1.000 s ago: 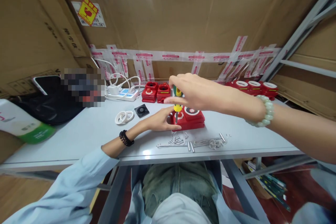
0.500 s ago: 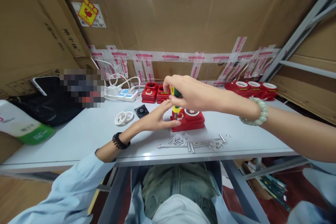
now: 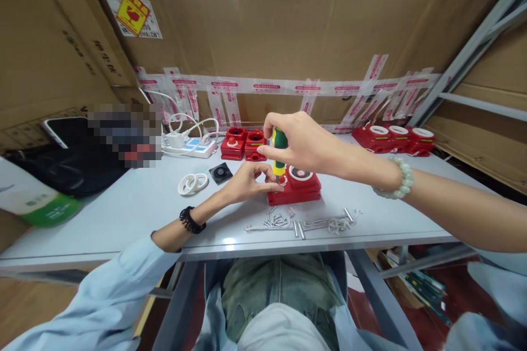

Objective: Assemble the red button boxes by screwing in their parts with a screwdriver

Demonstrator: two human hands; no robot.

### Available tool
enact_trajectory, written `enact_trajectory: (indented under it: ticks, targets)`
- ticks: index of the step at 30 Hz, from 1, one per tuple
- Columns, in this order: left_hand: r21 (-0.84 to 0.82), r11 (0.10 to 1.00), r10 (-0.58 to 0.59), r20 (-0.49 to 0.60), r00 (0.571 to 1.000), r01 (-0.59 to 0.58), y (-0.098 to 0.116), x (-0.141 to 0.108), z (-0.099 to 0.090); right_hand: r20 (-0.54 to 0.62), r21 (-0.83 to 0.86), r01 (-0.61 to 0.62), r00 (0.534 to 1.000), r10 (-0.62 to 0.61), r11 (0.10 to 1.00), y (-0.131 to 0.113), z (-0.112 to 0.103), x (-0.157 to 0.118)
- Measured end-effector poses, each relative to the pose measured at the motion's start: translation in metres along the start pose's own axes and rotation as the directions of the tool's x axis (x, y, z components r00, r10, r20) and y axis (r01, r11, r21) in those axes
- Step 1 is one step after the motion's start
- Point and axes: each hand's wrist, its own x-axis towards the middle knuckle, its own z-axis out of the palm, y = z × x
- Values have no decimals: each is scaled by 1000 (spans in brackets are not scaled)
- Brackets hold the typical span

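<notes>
A red housing [image 3: 302,193] with a round white-ringed part on top lies in the middle of the table. My right hand [image 3: 296,140] grips a screwdriver [image 3: 280,140] with a green and yellow handle, held upright with its shaft down at the housing's left end. My left hand [image 3: 251,180] is at that same end, thumb and index finger closed near the screwdriver's tip; what lies between them is hidden. In front of the housing are a heap of small screws [image 3: 276,219] and several metal pins [image 3: 298,229].
Two red housings [image 3: 234,142] stand behind my hands, and several more [image 3: 382,140] at the back right. White rings [image 3: 192,184] and a black square part [image 3: 221,173] lie left. A power strip [image 3: 193,147] sits behind them, before a cardboard wall [image 3: 263,22].
My left hand has gone from fingers stretched along the housing to a pinch by the screwdriver's tip. My right hand has shifted its grip on the handle, and more of the green shows.
</notes>
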Motion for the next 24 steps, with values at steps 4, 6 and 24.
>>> enact_trajectory:
  ticks: [4, 6, 24]
  targets:
    - [-33, 999, 32, 48, 998, -31, 5, -3, -3, -25, 44, 4, 1000, -3, 999, 2, 0, -1]
    - [-91, 996, 25, 121, 992, -14, 8, -5, -3, -31, 67, 11, 999, -9, 998, 2, 1, -2]
    - [-217, 974, -55, 41, 998, 62, 4, -3, 8, -83, 151, 6, 996, 7, 989, 4, 10, -5]
